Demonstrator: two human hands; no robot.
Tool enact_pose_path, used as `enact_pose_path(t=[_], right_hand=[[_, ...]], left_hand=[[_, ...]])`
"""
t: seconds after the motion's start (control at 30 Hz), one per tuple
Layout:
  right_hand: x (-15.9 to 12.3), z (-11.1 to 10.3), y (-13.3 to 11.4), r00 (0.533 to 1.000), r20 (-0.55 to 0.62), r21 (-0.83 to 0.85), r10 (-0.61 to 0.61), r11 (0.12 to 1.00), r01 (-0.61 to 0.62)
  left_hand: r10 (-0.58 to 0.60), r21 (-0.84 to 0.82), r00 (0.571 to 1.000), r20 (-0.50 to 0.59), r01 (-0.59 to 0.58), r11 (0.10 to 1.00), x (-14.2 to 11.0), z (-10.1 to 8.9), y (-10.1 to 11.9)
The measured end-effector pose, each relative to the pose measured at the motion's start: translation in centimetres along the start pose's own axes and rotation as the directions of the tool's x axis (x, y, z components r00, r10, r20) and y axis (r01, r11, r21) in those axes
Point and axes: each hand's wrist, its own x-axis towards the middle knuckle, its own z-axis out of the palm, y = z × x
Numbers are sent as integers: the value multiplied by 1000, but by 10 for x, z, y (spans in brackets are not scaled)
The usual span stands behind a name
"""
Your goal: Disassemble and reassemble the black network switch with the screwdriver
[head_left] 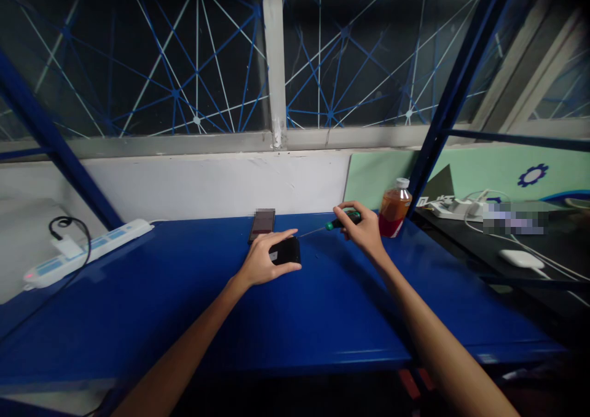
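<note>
My left hand (263, 261) grips a small black box-like device (289, 252) on the blue tabletop, thumb along the near side and fingers along the far side. A pale label shows on the device beside my palm. In my right hand (365, 227) is a screwdriver (340, 221) with a black and green handle. Its thin shaft slants down to the left, and the tip is at the device's right end; whether it touches a screw I cannot tell. Just behind my left hand lies a dark phone-like slab (263, 222).
A bottle of reddish-orange drink (395, 208) stands right of my right hand. A white power strip (92, 252) with a plugged-in black cable lies at the left. Blue metal posts (454, 91) rise at both sides. On a black table at right rest a white case (520, 259) and cables.
</note>
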Motion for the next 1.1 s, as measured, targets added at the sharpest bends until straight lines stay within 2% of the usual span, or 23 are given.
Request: enact_pose_path(t=[0.07,0.2,0.27,0.37,0.5,0.57,0.63,0.77,0.83,1.0,1.1], right_hand=[[-2,2,-1,1000,8,41,-21,999,20],[0,1,0,991,128,274,-36,962,-1],[1,1,0,989,145,324,-33,946,-16],[1,3,0,996,92,290,-19,957,-8],[-2,5,-2,1000,-14,136,-27,990,29],[-2,6,-2,999,-25,80,-34,996,36],[-3,6,-1,1000,1,102,-25,994,25],[-2,7,1,996,88,272,-13,962,-11],[-2,8,2,997,80,290,-12,957,-12],[-4,11,3,999,-51,106,7,994,-2],[-4,10,4,999,-48,76,8,997,-4]], left_hand=[[-4,0,1000,0,4,1000,0,0,0],[-9,-4,1000,-2,9,1000,0,0,-1],[-11,-1,1000,-3,11,1000,0,0,-1],[-12,6,1000,-2,12,1000,0,-1,-1],[-12,10,1000,-3,12,1000,0,-1,0],[-8,10,1000,-4,8,1000,0,-1,1],[-5,11,1000,-2,5,1000,0,-1,1],[2,2,1000,-1,-2,1000,0,0,0],[3,-3,1000,-1,-3,1000,0,0,-1],[-1,6,1000,-5,1,1000,0,0,-1],[2,8,1000,-7,-2,1000,0,0,-1]])
